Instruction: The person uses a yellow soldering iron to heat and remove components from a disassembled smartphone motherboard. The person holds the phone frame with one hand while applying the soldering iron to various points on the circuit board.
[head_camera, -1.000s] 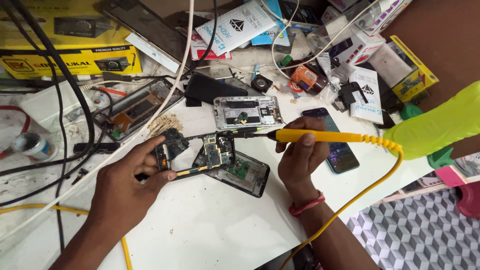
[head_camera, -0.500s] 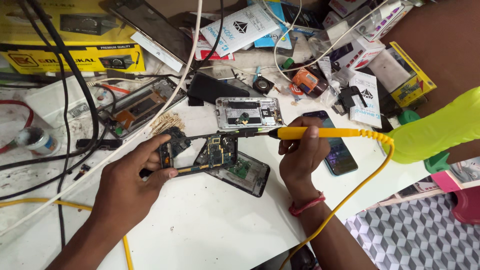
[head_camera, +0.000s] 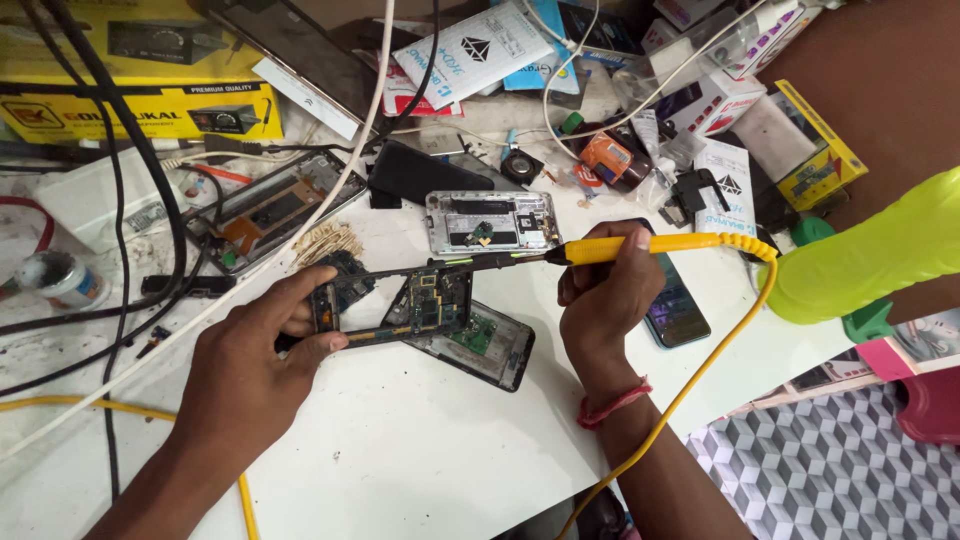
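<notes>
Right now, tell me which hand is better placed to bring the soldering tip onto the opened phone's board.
Right. The right hand grips the yellow soldering iron, its tip over the opened phone frame. The left hand pinches that frame's end, steadying it.

Your left hand (head_camera: 250, 365) pins the opened phone frame (head_camera: 395, 305) on the white table (head_camera: 420, 440); your right hand (head_camera: 610, 300) grips a yellow soldering iron (head_camera: 640, 246), tip over the frame.
</notes>
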